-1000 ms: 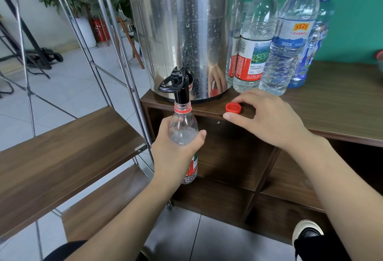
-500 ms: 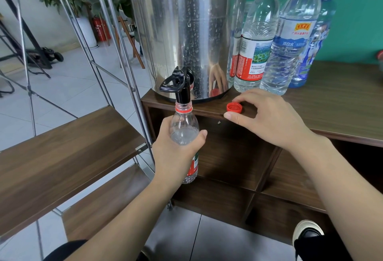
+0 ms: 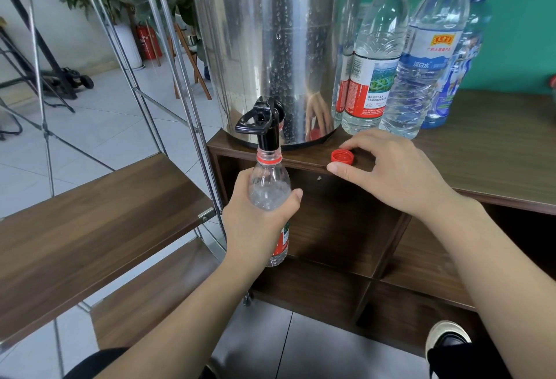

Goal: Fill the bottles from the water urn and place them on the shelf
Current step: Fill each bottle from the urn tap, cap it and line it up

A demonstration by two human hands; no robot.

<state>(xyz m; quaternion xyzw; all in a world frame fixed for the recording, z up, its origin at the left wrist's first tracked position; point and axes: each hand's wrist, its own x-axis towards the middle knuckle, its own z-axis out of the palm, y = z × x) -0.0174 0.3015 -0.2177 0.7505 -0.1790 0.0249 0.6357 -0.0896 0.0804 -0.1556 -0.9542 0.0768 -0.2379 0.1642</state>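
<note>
Nearest me, my left hand (image 3: pixel 258 225) grips one bottle (image 3: pixel 270 195) upright, mouth directly under black tap (image 3: pixel 261 121) of steel urn (image 3: pixel 267 47). Water level appears high; step in hand: filling, I judge. Right hand (image 3: pixel 388 174) rests on tabletop (image 3: pixel 496 150) edge, fingers loosely curved around one red cap (image 3: pixel 342 157), grasping nothing as far as I can tell. Next: close tap, screw cap on, move bottle to wooden shelf (image 3: pixel 99 213) at left. Farther back: at least four capped bottles (image 3: pixel 400 56) beside urn.
</note>
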